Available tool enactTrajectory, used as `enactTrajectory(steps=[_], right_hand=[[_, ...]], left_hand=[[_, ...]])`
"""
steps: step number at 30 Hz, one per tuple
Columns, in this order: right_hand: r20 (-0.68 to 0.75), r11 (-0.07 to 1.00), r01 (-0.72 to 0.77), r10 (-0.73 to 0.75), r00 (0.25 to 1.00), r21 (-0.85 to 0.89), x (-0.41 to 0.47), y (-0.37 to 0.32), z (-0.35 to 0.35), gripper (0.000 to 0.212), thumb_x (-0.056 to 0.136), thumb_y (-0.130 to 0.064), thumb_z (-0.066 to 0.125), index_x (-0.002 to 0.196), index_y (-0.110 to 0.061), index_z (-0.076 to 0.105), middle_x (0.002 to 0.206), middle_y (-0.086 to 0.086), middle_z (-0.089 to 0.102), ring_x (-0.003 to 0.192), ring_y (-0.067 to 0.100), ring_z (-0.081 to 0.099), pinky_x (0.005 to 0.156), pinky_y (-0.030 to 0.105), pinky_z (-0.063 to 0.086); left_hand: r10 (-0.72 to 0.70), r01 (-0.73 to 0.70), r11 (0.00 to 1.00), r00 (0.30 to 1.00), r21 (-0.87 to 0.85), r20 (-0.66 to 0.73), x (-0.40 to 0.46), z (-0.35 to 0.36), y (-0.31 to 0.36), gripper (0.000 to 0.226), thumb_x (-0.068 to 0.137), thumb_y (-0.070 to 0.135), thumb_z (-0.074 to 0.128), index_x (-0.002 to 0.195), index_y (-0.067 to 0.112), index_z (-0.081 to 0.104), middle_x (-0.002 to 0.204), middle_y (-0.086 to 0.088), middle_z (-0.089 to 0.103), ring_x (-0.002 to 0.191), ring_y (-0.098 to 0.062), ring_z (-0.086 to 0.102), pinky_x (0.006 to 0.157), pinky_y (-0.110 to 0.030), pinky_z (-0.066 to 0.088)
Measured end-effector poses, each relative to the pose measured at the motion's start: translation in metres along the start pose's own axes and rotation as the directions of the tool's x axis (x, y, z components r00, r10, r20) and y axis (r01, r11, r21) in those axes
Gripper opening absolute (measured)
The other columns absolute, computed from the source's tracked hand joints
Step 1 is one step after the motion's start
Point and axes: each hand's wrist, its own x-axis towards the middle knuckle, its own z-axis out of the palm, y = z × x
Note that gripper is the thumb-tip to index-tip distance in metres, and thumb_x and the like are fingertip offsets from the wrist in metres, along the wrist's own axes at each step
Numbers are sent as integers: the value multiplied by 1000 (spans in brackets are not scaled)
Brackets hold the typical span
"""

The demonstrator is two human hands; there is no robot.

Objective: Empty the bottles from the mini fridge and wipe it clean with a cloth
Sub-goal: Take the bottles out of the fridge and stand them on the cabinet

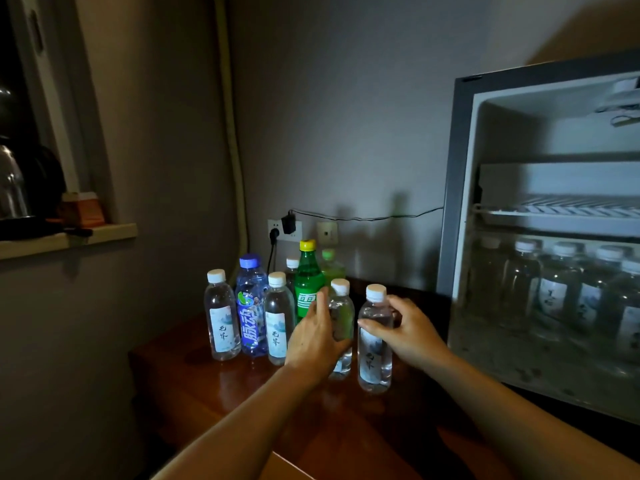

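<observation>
Several bottles stand on a dark wooden table (pixel 242 403). My left hand (pixel 317 337) wraps round a clear water bottle (pixel 341 299) with a white cap. My right hand (pixel 407 329) holds another clear water bottle (pixel 375 355) just right of it; both bottles stand on the table. Behind and to the left are two more clear bottles (pixel 221 320), a blue bottle (pixel 251 306) and a green bottle (pixel 308 285) with a yellow cap. The open mini fridge (pixel 460 202) at the right holds several clear bottles (pixel 557 292) on its lower level. No cloth is in view.
A wire shelf (pixel 568 206) in the fridge's upper part carries nothing. Wall sockets with a black plug and cable (pixel 287 223) sit behind the bottles. A window ledge (pixel 69 237) at the left holds a kettle and an orange box.
</observation>
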Motion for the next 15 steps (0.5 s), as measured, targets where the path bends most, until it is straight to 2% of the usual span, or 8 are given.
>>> enactTrajectory(steps=[2, 5, 7, 9, 12, 15], right_hand=[[23, 999, -6, 7, 1000, -41, 7, 4, -2, 51, 71, -53, 78, 113, -30, 63, 109, -6, 61, 100, 9, 60, 84, 27, 48], [24, 998, 18, -17, 1000, -68, 16, 11, -1, 65, 62, -69, 69, 115, -32, 61, 110, -8, 64, 101, 9, 61, 88, 35, 51], [-1, 998, 14, -14, 1000, -65, 20, 17, 1, 66, 60, -72, 66, 113, -33, 59, 109, -7, 64, 99, 10, 62, 88, 38, 52], [-16, 999, 9, -9, 1000, -42, 21, 21, 2, 66, 60, -73, 65, 112, -33, 59, 108, -6, 63, 98, 9, 62, 87, 38, 53], [-20, 1000, 13, -13, 1000, -16, 20, 23, 4, 64, 60, -72, 65, 112, -35, 58, 108, -5, 61, 98, 9, 61, 87, 35, 52], [-11, 1000, 11, -11, 1000, 5, 20, 25, 3, 57, 66, -66, 69, 113, -36, 56, 111, -5, 58, 100, 10, 60, 87, 33, 52]], left_hand=[[42, -42, 999, 999, 35, 9, 11, 5, 1, 94, 80, 37, 73, 148, 16, 12, 137, -8, 46, 114, -29, 58, 84, -41, 52], [114, -110, 983, 993, 149, -18, 21, 12, 5, 86, 77, 34, 77, 143, 13, 25, 129, -5, 48, 116, -25, 52, 90, -35, 49], [189, -160, 939, 980, 305, -69, 26, 15, 8, 83, 63, 38, 86, 128, 8, 43, 112, -6, 58, 103, -25, 55, 86, -34, 50], [191, -157, 939, 978, 305, -86, 31, 20, 9, 76, 59, 35, 88, 117, 6, 49, 102, -8, 60, 94, -26, 56, 79, -35, 51], [96, -88, 981, 995, 175, -39, 34, 27, 14, 63, 82, 25, 70, 131, 6, 36, 120, -11, 52, 111, -28, 52, 88, -34, 48], [28, -24, 984, 999, 174, -21, 36, 30, 17, 76, 88, 31, 63, 145, 7, 19, 129, -12, 46, 114, -29, 56, 85, -35, 52]])
